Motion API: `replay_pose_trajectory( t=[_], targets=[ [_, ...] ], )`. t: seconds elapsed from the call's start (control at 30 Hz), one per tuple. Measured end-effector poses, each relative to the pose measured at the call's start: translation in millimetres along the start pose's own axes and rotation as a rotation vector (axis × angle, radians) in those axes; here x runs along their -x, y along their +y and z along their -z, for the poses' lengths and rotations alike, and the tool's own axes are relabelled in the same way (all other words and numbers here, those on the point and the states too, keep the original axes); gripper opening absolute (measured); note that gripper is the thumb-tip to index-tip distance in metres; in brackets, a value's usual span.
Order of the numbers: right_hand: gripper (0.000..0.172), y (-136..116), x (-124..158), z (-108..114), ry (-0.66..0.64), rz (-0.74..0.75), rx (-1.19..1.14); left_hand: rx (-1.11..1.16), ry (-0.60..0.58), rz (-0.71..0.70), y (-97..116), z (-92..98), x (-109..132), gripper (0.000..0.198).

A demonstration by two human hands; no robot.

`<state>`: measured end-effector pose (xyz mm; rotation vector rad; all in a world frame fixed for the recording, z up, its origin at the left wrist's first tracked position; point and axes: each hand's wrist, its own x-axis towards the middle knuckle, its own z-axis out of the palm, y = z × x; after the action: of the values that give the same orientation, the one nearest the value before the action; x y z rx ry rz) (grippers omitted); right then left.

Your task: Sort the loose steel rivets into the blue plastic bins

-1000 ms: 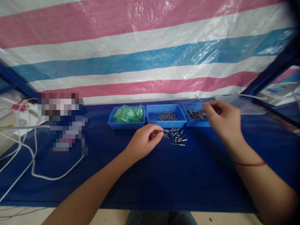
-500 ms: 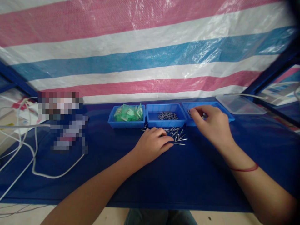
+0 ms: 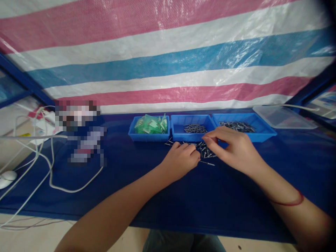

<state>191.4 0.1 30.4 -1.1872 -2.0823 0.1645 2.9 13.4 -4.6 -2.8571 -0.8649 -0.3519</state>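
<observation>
My left hand (image 3: 182, 157) rests low over a scattered pile of silver blind rivets (image 3: 206, 150) on the blue table, fingers curled and thumb pressed in. One blind rivet (image 3: 208, 163) sticks out to the right from its fingertips. My right hand (image 3: 235, 148) hovers over the pile's right side, in front of the right tray, thumb and index tips together; anything between them is too small to make out. Behind the hands, the middle blue tray (image 3: 181, 135) holds some short metal pieces, and the right blue tray (image 3: 265, 134) contains many more.
Green plastic packets (image 3: 152, 126) fill the left blue tray (image 3: 136, 136). A clear plastic lid (image 3: 286, 118) lies at the back right. White cables (image 3: 65, 190) and a white mouse (image 3: 7, 179) are on the left. A striped sheet (image 3: 168, 73) hangs behind the table (image 3: 199, 210).
My right hand has come out of the right tray, moving left and nearer to the pile, thumb and index still together. My left fingers have closed more tightly. The view has shifted slightly.
</observation>
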Motion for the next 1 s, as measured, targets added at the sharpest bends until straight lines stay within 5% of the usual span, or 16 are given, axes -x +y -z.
replay_pose_trajectory(
  t=[0.13, 0.4, 0.67, 0.87, 1.0],
  targets=[
    [0.011, 0, 1, 4, -0.2, 0.075, -0.033, 0.047, 0.018, 0.006, -3, 1.0, 3, 0.027],
    [0.01, -6, 3, 5, -0.185, 0.098, -0.022, 0.065, 0.013, 0.014, 6, -1.4, 4, 0.024],
    [0.011, 3, 3, 5, -0.378, 0.062, -0.023, 0.052, 0.088, 0.129, -9, 11.5, 5, 0.03],
    [0.016, 4, 3, -4, -0.35, 0.034, -0.081, 0.406, 0.196, 0.174, -17, 19.0, 5, 0.021],
    [0.018, -1, 2, -7, -0.282, -0.015, -0.124, 0.853, 0.363, 0.379, -11, 13.1, 3, 0.019]
  ],
)
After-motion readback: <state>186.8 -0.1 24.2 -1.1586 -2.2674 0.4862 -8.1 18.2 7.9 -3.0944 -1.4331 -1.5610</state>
